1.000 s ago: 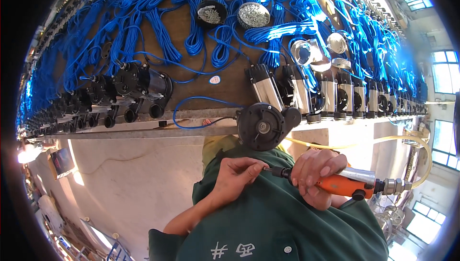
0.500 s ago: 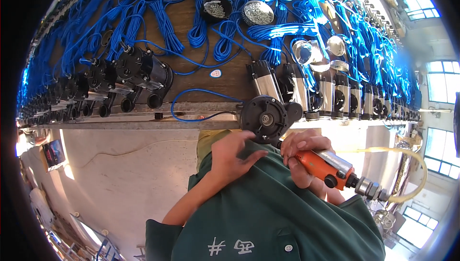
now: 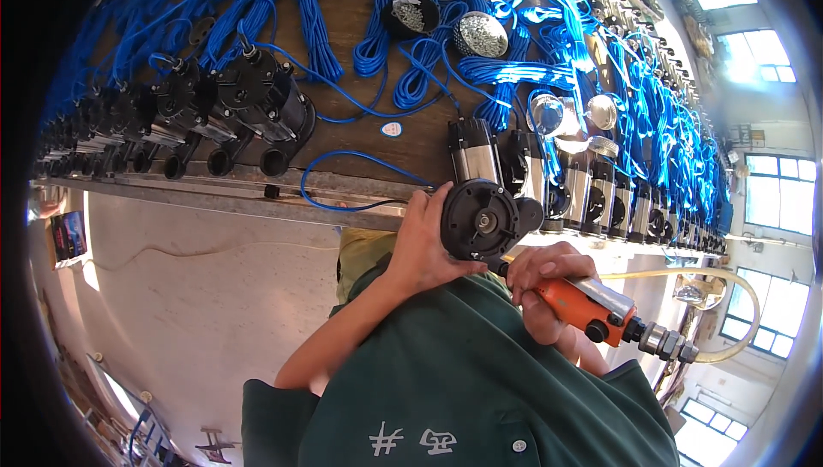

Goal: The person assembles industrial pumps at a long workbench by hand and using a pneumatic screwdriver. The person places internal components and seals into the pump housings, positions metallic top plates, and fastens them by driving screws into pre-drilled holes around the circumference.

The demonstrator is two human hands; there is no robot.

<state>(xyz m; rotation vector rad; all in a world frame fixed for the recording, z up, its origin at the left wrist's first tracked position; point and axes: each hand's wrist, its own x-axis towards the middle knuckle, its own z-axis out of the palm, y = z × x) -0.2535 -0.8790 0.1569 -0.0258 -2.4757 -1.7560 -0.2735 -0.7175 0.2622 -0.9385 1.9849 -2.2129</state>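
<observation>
"Brown bench top point(image 3: 420, 148), coiled blue cables point(image 3: 317, 34) toward eleven o'clock. Where's the pump?"

"The black pump point(image 3: 482, 220) sits at the bench's near edge, just toward three o'clock from the view's middle, its round face turned to the wearer."

"And the hands?"

"The left hand point(image 3: 420, 248) is clasped on its rim, fingers near ten o'clock, thumb near six. The right hand point(image 3: 549, 291) is wrapped around an orange power tool point(image 3: 579, 308), whose nose meets or nearly meets the rim around five; I can't tell which."

"How would it handle?"

"Heavy and rigid, I'd judge, smooth enough to slip, not fragile. I'd hold the thick rim at nine and brace the side outlet at three, never lifting by the blue lead point(image 3: 343, 154)."

"What differs from half a second ago?"

"Then the left hand was spread loosely below the rim, toward seven; now it grips. The tool stays near five, and the whole view is tilted a little."
</observation>
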